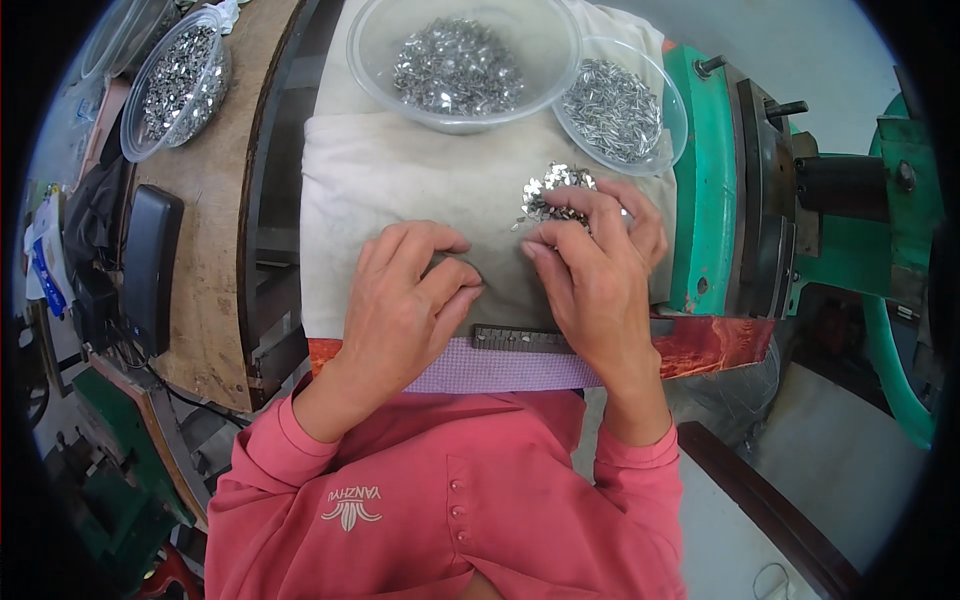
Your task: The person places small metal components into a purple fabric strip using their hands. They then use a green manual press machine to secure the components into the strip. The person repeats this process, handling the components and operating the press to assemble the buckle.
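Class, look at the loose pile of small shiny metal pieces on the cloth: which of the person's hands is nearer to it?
Right. The right hand has its fingertips on the pile of metal pieces; the left hand rests on the cloth, off to the pile's left.

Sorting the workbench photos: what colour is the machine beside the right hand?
Green, seen in the head view: the machine stands just right of the right hand.

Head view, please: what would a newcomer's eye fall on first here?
Probably the glittering pile of small metal pieces on the beige cloth, under the right hand's fingertips; the left hand rests beside it. Behind stand two clear bowls of shiny parts, with a green machine at right.
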A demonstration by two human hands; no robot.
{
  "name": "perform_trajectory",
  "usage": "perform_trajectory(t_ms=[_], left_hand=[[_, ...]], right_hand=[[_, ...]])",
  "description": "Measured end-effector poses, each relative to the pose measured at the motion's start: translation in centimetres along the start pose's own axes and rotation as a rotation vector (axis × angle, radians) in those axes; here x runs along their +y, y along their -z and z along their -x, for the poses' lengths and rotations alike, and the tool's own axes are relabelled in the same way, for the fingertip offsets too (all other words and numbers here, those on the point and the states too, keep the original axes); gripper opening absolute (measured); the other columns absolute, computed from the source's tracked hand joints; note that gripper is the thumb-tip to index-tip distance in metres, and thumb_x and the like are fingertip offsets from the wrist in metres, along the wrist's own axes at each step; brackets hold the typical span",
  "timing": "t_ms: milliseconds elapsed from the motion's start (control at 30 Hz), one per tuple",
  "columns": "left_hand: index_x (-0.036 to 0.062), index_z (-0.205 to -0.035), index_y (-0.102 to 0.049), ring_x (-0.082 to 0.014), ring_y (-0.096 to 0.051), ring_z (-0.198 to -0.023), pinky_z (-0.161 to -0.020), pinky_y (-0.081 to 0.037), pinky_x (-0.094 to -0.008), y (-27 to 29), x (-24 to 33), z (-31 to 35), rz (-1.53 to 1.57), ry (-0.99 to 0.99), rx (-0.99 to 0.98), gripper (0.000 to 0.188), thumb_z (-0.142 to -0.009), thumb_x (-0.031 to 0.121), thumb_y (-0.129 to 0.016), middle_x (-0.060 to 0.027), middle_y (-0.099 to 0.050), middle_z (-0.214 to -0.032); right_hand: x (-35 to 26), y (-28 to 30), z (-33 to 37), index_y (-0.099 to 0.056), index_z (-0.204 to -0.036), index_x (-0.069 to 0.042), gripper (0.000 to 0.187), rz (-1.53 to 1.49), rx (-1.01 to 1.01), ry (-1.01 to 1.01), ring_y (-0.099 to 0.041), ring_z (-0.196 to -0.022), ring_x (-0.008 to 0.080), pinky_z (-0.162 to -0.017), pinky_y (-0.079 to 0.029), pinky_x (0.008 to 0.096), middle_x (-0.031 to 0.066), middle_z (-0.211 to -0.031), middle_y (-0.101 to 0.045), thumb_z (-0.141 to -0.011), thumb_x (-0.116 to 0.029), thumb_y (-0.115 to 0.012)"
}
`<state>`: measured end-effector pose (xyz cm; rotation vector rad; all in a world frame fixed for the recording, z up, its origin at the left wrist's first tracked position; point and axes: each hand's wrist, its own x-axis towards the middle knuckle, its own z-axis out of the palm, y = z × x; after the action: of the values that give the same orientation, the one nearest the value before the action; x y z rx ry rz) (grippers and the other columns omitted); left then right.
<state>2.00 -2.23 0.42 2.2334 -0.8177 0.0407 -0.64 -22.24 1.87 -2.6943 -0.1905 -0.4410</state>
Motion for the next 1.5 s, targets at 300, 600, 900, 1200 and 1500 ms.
perform_trajectory(t_ms=[300,600,900,1200,1500], left_hand=[[0.0052,-0.086,-0.064,-0.0270,-0.060,-0.095,-0.080,-0.042,-0.0383,0.0,-0.1,0.8,0.058,-0.053,0.043,0.017,-0.073,0.004,-0.076,-0.0060,-0.063,-0.100],[0.0066,-0.086,-0.066,-0.0306,-0.063,-0.100,-0.083,-0.045,-0.0396,0.8,1.0,2.3,0.132,-0.069,-0.016,0.024,-0.067,0.002,-0.080,-0.0078,-0.065,-0.101],[0.0077,-0.086,-0.066,-0.0283,-0.062,-0.101,-0.087,-0.043,-0.0396,-0.4,1.6,2.6,0.146,-0.058,-0.060,0.020,-0.070,0.006,-0.080,-0.0065,-0.065,-0.101],[0.0075,-0.087,-0.065,-0.0281,-0.061,-0.102,-0.088,-0.041,-0.0395,-0.5,1.8,2.7,0.160,-0.008,-0.061,0.018,-0.074,0.007,-0.078,-0.0068,-0.065,-0.103],[0.0055,-0.094,-0.063,-0.0317,-0.059,-0.103,-0.086,-0.043,-0.0406,0.2,1.5,3.3,0.220,0.039,-0.093,0.030,-0.071,0.006,-0.082,-0.0130,-0.062,-0.113]], right_hand=[[-1.1,3.7,5.7,-0.074,-0.080,-0.017,0.015,-0.090,-0.081,-0.148,-0.049,-0.120,0.0291,-0.101,-0.029,0.0422,-0.0028,-0.110,-0.067,-0.069,-0.016,-0.084],[-1.7,2.4,7.4,-0.076,-0.083,-0.018,0.016,-0.148,-0.040,-0.174,-0.049,-0.120,0.0265,-0.102,-0.028,0.0415,-0.0033,-0.110,-0.067,-0.070,-0.018,-0.084],[-2.5,2.4,6.7,-0.076,-0.085,-0.020,0.018,-0.065,-0.068,-0.076,-0.049,-0.121,0.0266,-0.102,-0.028,0.0412,-0.0032,-0.111,-0.067,-0.070,-0.018,-0.084],[-0.4,1.7,2.6,-0.076,-0.086,-0.019,0.017,-0.011,0.042,-0.025,-0.050,-0.118,0.0299,-0.100,-0.031,0.0436,-0.0017,-0.109,-0.066,-0.071,-0.015,-0.083],[0.3,-0.7,-0.8,-0.073,-0.085,-0.016,0.014,0.048,0.011,0.062,-0.050,-0.119,0.0290,-0.098,-0.031,0.0459,-0.0006,-0.111,-0.064,-0.072,-0.015,-0.079]])
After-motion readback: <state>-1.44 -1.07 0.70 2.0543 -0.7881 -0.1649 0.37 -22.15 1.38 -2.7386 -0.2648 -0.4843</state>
